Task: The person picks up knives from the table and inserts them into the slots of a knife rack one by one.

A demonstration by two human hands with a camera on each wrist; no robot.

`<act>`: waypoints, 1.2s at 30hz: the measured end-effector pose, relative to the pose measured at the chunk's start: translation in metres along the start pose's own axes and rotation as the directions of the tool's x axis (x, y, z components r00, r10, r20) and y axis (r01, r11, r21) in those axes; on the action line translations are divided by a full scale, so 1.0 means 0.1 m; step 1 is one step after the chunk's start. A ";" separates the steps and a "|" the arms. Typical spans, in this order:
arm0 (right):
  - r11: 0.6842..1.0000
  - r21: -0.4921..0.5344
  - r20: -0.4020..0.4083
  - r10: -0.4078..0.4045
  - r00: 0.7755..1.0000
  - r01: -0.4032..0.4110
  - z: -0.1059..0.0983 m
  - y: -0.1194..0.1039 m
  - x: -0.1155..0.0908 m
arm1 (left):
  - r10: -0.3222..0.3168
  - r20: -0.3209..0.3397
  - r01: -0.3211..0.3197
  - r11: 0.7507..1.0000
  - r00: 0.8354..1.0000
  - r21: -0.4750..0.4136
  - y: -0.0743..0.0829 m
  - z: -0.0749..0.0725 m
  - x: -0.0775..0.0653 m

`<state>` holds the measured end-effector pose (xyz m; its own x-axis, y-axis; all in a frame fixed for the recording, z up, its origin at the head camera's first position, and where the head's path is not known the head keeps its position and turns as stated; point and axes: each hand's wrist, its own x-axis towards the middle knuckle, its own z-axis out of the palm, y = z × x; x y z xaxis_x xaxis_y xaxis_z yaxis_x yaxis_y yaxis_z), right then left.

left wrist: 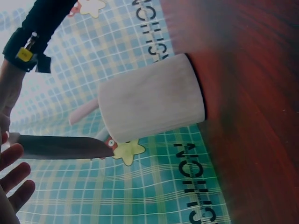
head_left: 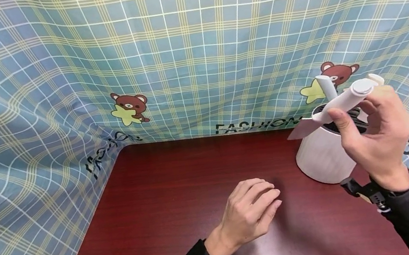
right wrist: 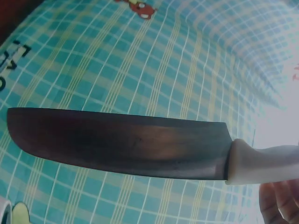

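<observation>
My right hand (head_left: 379, 131) grips the white handle of a kitchen knife (head_left: 345, 101), with thumb and fingers around it. Its wide blade (right wrist: 121, 144) fills much of the right wrist view, bare and free of the holder. In the head view the blade points left over the rim of a white round knife holder (head_left: 324, 160). Another white handle (head_left: 327, 88) stands up out of the holder's dark insert. Left of the holder, my left hand (head_left: 247, 210) hovers low over the table with fingers loosely bent, holding nothing. Its fingertips (left wrist: 21, 179) show in the left wrist view.
A dark red wooden table (head_left: 166, 187) lies under both hands. Checked blue cloth (head_left: 185, 59) with bears and lettering hangs around it at the back and sides. The knife holder stands near the back right, close to the cloth.
</observation>
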<state>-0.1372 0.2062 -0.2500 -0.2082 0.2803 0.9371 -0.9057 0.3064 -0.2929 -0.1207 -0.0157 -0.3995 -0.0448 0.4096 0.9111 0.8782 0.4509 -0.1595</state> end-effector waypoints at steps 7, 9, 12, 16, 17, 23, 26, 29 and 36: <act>0.996 -0.075 -0.057 0.036 0.998 -0.040 -0.10 0.14 0.11 | -0.043 0.102 0.044 0.999 0.994 -0.009 0.01 0.04 -0.08; 0.994 -0.096 -0.072 0.039 0.997 -0.045 -0.12 0.17 0.14 | -0.042 0.119 0.043 0.999 0.992 -0.007 0.01 0.04 -0.10; 0.992 -0.110 -0.096 0.046 0.994 -0.056 -0.13 0.18 0.19 | -0.037 0.148 0.037 0.999 0.988 0.005 0.02 0.05 -0.14; 0.991 -0.121 -0.124 0.046 0.991 -0.061 -0.13 0.21 0.23 | -0.046 0.203 0.041 0.999 0.978 0.028 0.03 0.06 -0.19; 0.989 -0.133 -0.126 0.040 0.991 -0.057 -0.15 0.24 0.23 | -0.051 0.217 0.046 0.998 0.975 0.032 0.04 0.07 -0.20; 0.967 -0.253 -0.109 0.015 0.994 -0.042 -0.32 0.48 0.26 | -0.073 0.278 0.061 0.997 0.958 0.051 0.06 0.09 -0.26; 0.957 -0.285 -0.111 0.017 0.994 -0.048 -0.35 0.51 0.29 | -0.082 0.308 0.068 0.996 0.948 0.057 0.07 0.10 -0.28; 0.956 -0.288 -0.128 0.021 0.991 -0.058 -0.38 0.53 0.31 | -0.091 0.337 0.076 0.995 0.937 0.056 0.08 0.10 -0.30; 0.946 -0.312 -0.137 0.040 0.990 -0.081 -0.44 0.56 0.34 | -0.096 0.369 0.082 0.995 0.925 0.054 0.11 0.11 -0.33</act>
<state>-0.1792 0.2729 -0.2430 -0.1913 0.4142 0.8898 -0.7250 0.5514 -0.4126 -0.1145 -0.0156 -0.4354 -0.3011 0.6279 0.7177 0.8447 0.5248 -0.1048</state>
